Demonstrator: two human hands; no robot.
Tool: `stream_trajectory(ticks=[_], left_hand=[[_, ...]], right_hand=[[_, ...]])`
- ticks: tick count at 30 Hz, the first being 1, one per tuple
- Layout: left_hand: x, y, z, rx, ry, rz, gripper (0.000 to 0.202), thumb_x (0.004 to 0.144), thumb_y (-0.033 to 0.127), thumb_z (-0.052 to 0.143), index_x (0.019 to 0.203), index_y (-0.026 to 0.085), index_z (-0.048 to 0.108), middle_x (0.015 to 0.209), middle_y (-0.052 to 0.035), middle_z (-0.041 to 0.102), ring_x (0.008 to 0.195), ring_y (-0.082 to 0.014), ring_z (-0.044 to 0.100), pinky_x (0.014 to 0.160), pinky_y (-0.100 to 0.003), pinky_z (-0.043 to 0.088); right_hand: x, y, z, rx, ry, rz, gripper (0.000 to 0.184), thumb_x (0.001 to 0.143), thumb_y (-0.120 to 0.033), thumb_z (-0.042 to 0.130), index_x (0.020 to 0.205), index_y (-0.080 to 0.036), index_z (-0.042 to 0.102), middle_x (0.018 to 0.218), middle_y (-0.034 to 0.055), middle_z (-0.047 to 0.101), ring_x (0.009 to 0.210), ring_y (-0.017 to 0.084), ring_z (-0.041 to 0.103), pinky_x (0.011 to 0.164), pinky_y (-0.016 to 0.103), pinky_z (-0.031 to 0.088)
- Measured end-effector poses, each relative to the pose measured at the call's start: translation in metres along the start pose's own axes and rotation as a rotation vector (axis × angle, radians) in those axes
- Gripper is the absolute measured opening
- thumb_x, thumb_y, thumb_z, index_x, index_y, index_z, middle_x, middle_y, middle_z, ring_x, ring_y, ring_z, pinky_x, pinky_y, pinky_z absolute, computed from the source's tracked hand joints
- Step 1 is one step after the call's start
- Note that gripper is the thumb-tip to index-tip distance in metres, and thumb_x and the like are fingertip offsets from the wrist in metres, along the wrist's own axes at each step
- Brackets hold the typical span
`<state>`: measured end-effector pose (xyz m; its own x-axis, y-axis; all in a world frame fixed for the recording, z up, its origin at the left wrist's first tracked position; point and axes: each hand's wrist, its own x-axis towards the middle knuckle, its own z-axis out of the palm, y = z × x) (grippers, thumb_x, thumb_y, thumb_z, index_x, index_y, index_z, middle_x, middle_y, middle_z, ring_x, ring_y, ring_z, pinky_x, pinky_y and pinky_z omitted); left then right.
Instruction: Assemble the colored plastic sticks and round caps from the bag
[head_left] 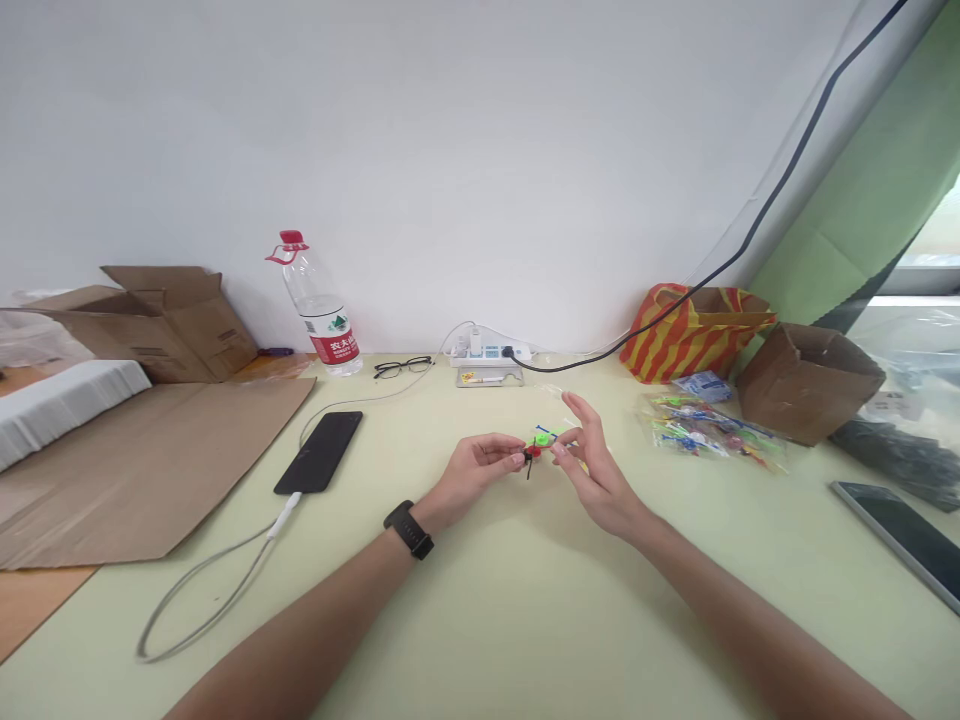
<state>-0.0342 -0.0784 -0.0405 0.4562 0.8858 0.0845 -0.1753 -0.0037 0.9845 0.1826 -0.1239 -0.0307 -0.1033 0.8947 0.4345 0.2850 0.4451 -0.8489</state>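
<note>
In front of me, my left hand pinches a small black-and-red plastic piece with thin black arms, between thumb and forefinger. A black watch is on that wrist. Thumb and bent fingers of my right hand close on the red side of the same piece, while its forefinger points up and away. Bright green plastic parts and a thin blue stick show just behind the fingertips; whether they lie on the table or are held, I cannot tell. The fingers partly cover these small parts.
Clear bags of colourful plastic parts lie right, before a striped bag and small carton. A phone on a cable, bottle, glasses and cardboard are left. A power strip sits against the wall.
</note>
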Motion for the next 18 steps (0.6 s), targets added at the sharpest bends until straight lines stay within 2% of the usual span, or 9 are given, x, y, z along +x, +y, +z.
stream_trajectory(ticks=[1, 2, 3, 4, 5, 6, 8, 13, 18], left_hand=[[0.000, 0.000, 0.000, 0.002, 0.022, -0.003, 0.036, 0.076, 0.037, 0.088, 0.103, 0.016, 0.078, 0.105, -0.0105, 0.079, 0.095, -0.0214, 0.072, 0.093, -0.036, 0.054], [0.000, 0.000, 0.001, 0.003, 0.040, -0.003, 0.036, 0.075, 0.036, 0.089, 0.103, 0.016, 0.078, 0.107, -0.0106, 0.079, 0.096, -0.0219, 0.072, 0.094, -0.036, 0.053], [0.000, 0.001, 0.001, 0.007, 0.053, -0.003, 0.036, 0.075, 0.036, 0.089, 0.102, 0.016, 0.078, 0.108, -0.0106, 0.079, 0.098, -0.0221, 0.072, 0.095, -0.037, 0.053], [0.000, 0.001, 0.001, 0.012, 0.063, -0.003, 0.036, 0.075, 0.036, 0.089, 0.102, 0.016, 0.078, 0.108, -0.0107, 0.079, 0.099, -0.0223, 0.072, 0.096, -0.037, 0.053], [0.001, 0.001, 0.001, 0.017, 0.069, -0.003, 0.036, 0.075, 0.036, 0.089, 0.102, 0.016, 0.078, 0.108, -0.0107, 0.079, 0.100, -0.0223, 0.072, 0.097, -0.037, 0.053], [0.001, 0.001, 0.002, 0.021, 0.074, -0.004, 0.037, 0.075, 0.036, 0.089, 0.103, 0.016, 0.078, 0.108, -0.0108, 0.078, 0.101, -0.0224, 0.072, 0.098, -0.037, 0.053], [0.001, 0.001, 0.002, 0.028, 0.079, -0.004, 0.037, 0.075, 0.037, 0.089, 0.104, 0.016, 0.078, 0.109, -0.0110, 0.078, 0.102, -0.0228, 0.072, 0.098, -0.038, 0.053], [0.000, 0.001, 0.001, 0.056, 0.033, 0.007, 0.035, 0.077, 0.036, 0.088, 0.103, 0.015, 0.077, 0.109, -0.0112, 0.078, 0.102, -0.0236, 0.072, 0.099, -0.039, 0.053], [-0.002, 0.002, 0.001, 0.079, -0.066, -0.007, 0.030, 0.082, 0.034, 0.085, 0.103, 0.015, 0.076, 0.109, -0.0114, 0.077, 0.105, -0.0242, 0.071, 0.099, -0.038, 0.053]], right_hand=[[-0.001, 0.000, 0.001, 0.033, -0.006, 0.030, 0.073, 0.102, -0.048, 0.052, 0.163, -0.031, 0.016, 0.122, 0.0121, 0.062, 0.098, 0.024, 0.061, 0.087, 0.043, 0.055], [-0.001, 0.000, 0.001, 0.072, -0.030, 0.078, 0.071, 0.102, -0.050, 0.050, 0.162, -0.031, 0.018, 0.112, 0.0101, 0.065, 0.089, 0.023, 0.061, 0.079, 0.040, 0.056], [-0.001, -0.001, 0.001, 0.118, -0.069, 0.140, 0.065, 0.102, -0.052, 0.047, 0.159, -0.029, 0.026, 0.094, 0.0055, 0.065, 0.075, 0.021, 0.058, 0.068, 0.035, 0.053], [-0.001, -0.003, -0.001, 0.171, -0.113, 0.203, 0.057, 0.103, -0.054, 0.044, 0.153, -0.027, 0.036, 0.073, -0.0009, 0.058, 0.060, 0.018, 0.050, 0.057, 0.031, 0.047], [0.000, -0.005, -0.002, 0.226, -0.147, 0.256, 0.051, 0.104, -0.056, 0.041, 0.144, -0.026, 0.046, 0.059, -0.0066, 0.045, 0.050, 0.016, 0.038, 0.049, 0.027, 0.038], [0.000, -0.008, -0.003, 0.274, -0.161, 0.292, 0.046, 0.104, -0.057, 0.040, 0.134, -0.025, 0.052, 0.053, -0.0099, 0.032, 0.045, 0.014, 0.028, 0.045, 0.025, 0.029], [0.002, -0.012, -0.005, 0.325, -0.142, 0.291, 0.038, 0.103, -0.056, 0.043, 0.121, -0.025, 0.056, 0.052, -0.0113, 0.024, 0.045, 0.012, 0.021, 0.045, 0.025, 0.021], [0.002, -0.005, 0.002, 0.210, -0.152, 0.168, 0.034, 0.098, -0.050, 0.059, 0.121, -0.027, 0.049, 0.068, -0.0059, 0.048, 0.061, 0.015, 0.045, 0.056, 0.027, 0.038], [-0.001, 0.008, 0.011, 0.141, -0.205, 0.111, 0.039, 0.097, -0.040, 0.060, 0.130, -0.028, 0.043, 0.091, 0.0003, 0.058, 0.072, 0.016, 0.055, 0.066, 0.031, 0.047]])
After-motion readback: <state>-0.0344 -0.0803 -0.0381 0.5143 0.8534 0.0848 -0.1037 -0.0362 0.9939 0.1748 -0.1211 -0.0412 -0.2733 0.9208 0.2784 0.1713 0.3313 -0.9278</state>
